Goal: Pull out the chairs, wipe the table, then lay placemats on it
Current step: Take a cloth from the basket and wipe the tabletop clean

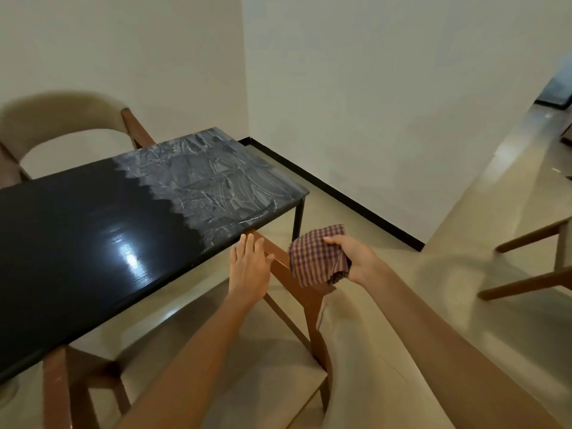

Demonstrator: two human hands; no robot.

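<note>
Here, wiping half done: right hand grips the checked cloth, left hand fingers straight on the chair arm; smeared surface next.

Count: one table; three chairs; one checked cloth, held in the right hand.

The table has a glossy black top that mirrors a light, while its far end is dulled by grey smeared streaks. The chair shows smooth brown wood with beige matt upholstery. The cloth is soft woven checked fabric. The floor is polished and shiny.
</note>
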